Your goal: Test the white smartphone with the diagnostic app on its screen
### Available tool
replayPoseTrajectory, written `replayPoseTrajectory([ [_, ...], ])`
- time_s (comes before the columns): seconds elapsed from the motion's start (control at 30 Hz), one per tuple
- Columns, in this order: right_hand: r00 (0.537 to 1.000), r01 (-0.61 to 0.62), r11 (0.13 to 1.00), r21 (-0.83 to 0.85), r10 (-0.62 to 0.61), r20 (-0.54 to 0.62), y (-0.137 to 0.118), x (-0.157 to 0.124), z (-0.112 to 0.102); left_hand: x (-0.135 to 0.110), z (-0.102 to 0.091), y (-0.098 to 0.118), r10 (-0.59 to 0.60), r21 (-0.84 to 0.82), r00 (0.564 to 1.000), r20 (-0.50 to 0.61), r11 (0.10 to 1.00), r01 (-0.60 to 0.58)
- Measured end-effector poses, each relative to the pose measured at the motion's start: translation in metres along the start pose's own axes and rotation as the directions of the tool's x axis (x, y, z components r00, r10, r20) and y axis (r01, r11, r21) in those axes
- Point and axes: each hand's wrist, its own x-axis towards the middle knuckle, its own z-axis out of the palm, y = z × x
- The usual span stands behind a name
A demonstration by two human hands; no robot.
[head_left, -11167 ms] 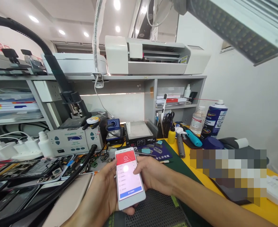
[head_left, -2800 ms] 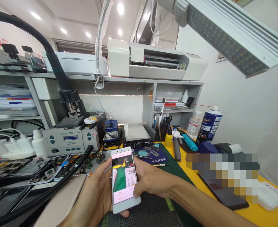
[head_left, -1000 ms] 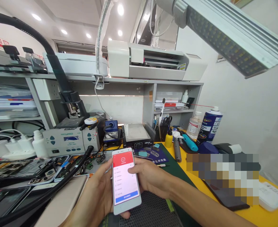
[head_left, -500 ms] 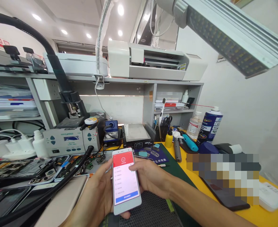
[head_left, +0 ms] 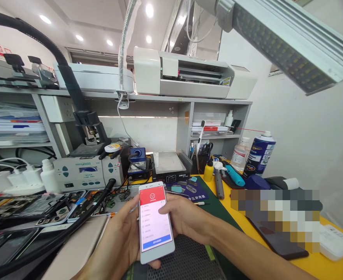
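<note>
A white smartphone is held upright between both hands, its lit screen facing me. The screen has a red band with a face icon on top, a list on white, and a blue button at the bottom. My left hand wraps round the phone's left edge and back, with a fingertip showing under the lower edge. My right hand closes on the right edge, its thumb over the upper part of the list. The fingers behind the phone are hidden. Below it lies a dark perforated mat.
Left are phone parts, a black hose and a grey soldering station. A small heating plate stands behind the phone. To the right are a yellow bottle, a spray can and a dark phone. A lamp hangs overhead.
My right thumb has slid slightly down the screen, and the list's rows look shifted. Both hands keep their hold on the smartphone.
</note>
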Motion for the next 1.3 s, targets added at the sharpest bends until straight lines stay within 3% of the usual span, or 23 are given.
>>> replayPoseTrajectory([
  [0.83, 1.000, 0.000, 1.000, 0.006, 0.000, -0.023, 0.0036, 0.0016, -0.0007, -0.0012, 0.0017, -0.0006, 0.003, 0.003, 1.000, -0.018, 1.000, -0.003],
  [1.03, 0.997, 0.035, 0.993, -0.110, -0.042, -0.070, 0.0083, -0.0001, 0.0018, -0.0007, 0.0006, -0.0009, -0.012, -0.002, 1.000, 0.002, 1.000, 0.012],
  [1.3, 1.000, -0.025, 0.998, 0.064, 0.026, -0.007, 0.0060, 0.0024, -0.0017, -0.0005, -0.0019, -0.0005, -0.040, -0.052, 0.999, 0.033, 0.998, 0.041],
])
